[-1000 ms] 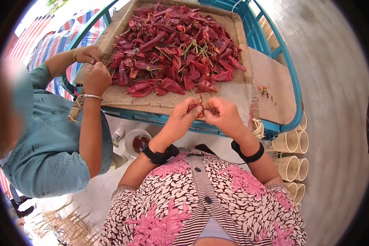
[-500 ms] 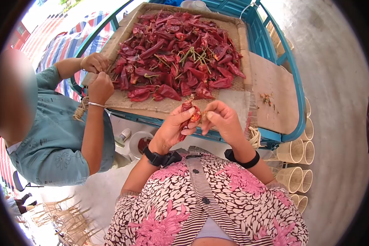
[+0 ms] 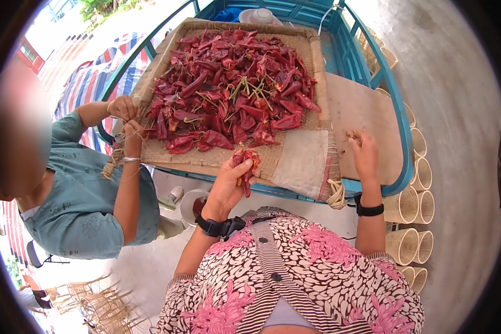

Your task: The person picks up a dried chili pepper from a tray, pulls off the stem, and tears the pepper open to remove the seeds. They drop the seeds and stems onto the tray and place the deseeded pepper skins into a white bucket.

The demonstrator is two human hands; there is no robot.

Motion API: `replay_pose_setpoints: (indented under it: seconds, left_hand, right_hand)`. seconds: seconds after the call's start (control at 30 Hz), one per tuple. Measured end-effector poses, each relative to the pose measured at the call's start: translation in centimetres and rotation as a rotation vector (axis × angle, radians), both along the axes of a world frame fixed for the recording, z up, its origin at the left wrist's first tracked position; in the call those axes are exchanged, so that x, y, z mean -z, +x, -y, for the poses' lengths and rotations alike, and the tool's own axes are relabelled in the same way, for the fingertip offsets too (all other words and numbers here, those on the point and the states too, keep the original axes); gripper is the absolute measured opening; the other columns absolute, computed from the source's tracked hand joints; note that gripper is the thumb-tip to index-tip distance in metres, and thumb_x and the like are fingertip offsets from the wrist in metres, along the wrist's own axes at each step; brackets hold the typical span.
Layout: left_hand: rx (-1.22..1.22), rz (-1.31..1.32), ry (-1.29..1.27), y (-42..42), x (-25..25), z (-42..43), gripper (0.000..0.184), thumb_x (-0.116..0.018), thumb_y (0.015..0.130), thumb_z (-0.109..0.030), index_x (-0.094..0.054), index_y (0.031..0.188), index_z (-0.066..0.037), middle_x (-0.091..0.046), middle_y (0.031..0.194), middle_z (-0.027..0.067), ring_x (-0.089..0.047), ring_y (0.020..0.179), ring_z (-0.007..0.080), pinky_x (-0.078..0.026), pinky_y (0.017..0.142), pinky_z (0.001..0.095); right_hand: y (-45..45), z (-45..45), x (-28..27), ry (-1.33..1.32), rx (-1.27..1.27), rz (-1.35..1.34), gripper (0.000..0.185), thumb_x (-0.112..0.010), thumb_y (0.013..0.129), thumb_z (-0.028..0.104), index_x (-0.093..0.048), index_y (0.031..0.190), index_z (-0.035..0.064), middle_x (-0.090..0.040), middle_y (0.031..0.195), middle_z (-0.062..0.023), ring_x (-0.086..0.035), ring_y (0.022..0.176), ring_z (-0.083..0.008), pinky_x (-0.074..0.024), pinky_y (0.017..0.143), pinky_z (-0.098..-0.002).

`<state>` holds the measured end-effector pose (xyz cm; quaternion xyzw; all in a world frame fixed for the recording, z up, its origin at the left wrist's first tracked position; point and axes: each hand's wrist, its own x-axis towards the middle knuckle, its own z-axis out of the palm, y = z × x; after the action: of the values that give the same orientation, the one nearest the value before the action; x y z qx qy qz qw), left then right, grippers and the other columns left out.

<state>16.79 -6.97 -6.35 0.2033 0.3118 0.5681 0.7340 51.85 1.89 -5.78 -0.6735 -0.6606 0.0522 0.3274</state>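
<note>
My left hand (image 3: 228, 186) is closed around dried red chili peppers (image 3: 245, 173), held just in front of the near edge of the woven tray (image 3: 206, 153). Torn, orange-tinged ends show at the top of the bunch. Out to the right, my right hand (image 3: 366, 156) is over the flat board (image 3: 345, 100), with its fingers bent together at a little heap of dry scraps (image 3: 352, 134). Whatever is between those fingertips is too small to make out. A large pile of red chili peppers (image 3: 222, 83) covers the tray, with several pale stems lying on top.
A blue metal cart frame (image 3: 409, 145) surrounds tray and board. At the left, another person's hands (image 3: 129, 119) handle a thin strand by the tray's edge. Several wicker baskets (image 3: 402, 206) stand along the right. A white bucket (image 3: 190, 203) sits on the floor below.
My right hand has moved away from the peppers, rightward to the scraps on the board. My left hand still holds the peppers. The whole view has shifted slightly.
</note>
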Motion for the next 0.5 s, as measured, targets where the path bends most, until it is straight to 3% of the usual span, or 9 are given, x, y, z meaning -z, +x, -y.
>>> replay_pose_setpoints:
  seconds: [0.03,0.13,0.2,0.37,0.5]
  left_hand:
    - [-0.006,-0.004,0.016,0.2,-0.1,-0.1,0.018,-0.060,0.093,-0.010,-0.056,0.108,-0.002,-0.063,0.091,0.0073,-0.059,0.077,0.0149,-0.045,0.058,0.0257]
    - [-0.010,-0.018,0.051,0.9,-0.2,-0.3,0.018,-0.060,0.092,-0.009,-0.057,0.108,-0.002,-0.063,0.091,0.0077,-0.059,0.076,0.0149,-0.046,0.060,0.0256]
    - [-0.011,-0.046,0.065,1.5,-0.4,-0.4,0.018,-0.060,0.092,-0.008,-0.057,0.108,-0.002,-0.063,0.091,0.0078,-0.058,0.075,0.0147,-0.046,0.060,0.0256]
    - [0.017,-0.127,0.096,2.7,-0.7,-1.1,0.014,-0.062,0.091,-0.007,-0.059,0.104,-0.004,-0.064,0.087,0.0037,-0.059,0.072,0.0114,-0.046,0.061,0.0236]
    - [-0.014,-0.189,0.022,3.5,-1.2,-1.3,0.012,-0.063,0.091,-0.010,-0.059,0.102,-0.006,-0.064,0.082,0.0006,-0.056,0.066,0.0073,-0.044,0.056,0.0203]
  right_hand:
    - [-0.3,0.1,-0.4,0.018,0.030,0.087,0.022,-0.063,0.084,0.014,-0.064,0.103,0.0021,-0.066,0.093,-0.0166,-0.065,0.078,-0.0279,-0.0506,0.073,-0.0362]
    - [-3.3,0.6,-2.8,-0.028,-0.203,-0.174,0.019,-0.065,0.083,0.016,-0.066,0.097,0.0030,-0.066,0.091,-0.0151,-0.066,0.079,-0.0260,-0.0507,0.071,-0.0355]
    - [-7.3,2.5,-6.4,-0.195,-0.488,-0.405,0.017,-0.065,0.082,0.016,-0.067,0.095,0.0050,-0.065,0.089,-0.0134,-0.066,0.079,-0.0253,-0.0510,0.071,-0.0347]
    - [-13.2,3.5,-7.1,-0.097,-0.757,-0.285,0.011,-0.067,0.082,0.017,-0.067,0.090,0.0085,-0.064,0.084,-0.0070,-0.065,0.073,-0.0228,-0.0512,0.064,-0.0332]
    - [-14.5,2.7,-5.3,0.145,-0.786,-0.082,0.007,-0.067,0.082,0.017,-0.065,0.087,0.0116,-0.060,0.080,-0.0052,-0.063,0.070,-0.0252,-0.0503,0.057,-0.0350]
